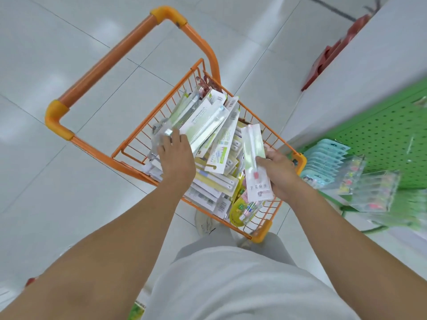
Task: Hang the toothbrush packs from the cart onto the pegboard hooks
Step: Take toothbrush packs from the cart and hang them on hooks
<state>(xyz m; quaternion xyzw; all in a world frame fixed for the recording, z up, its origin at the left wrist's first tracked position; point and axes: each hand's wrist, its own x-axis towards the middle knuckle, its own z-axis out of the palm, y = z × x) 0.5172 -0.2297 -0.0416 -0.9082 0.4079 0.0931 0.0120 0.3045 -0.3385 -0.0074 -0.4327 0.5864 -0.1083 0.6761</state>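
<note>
Meanwhile, we sorted stock: our right hand [280,174] gripped one toothbrush pack [255,165], our left hand [176,155] pressed fingers-down on the full cart [286,144]; pegboard [381,139] beyond the right hand held few packs.

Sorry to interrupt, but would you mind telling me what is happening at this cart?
A person is standing over an orange wire cart piled with toothbrush packs. Their right hand holds one clear pack with a pink brush above the pile, while the left hand reaches into the heap. The green pegboard to the right already carries some hanging packs.
</note>
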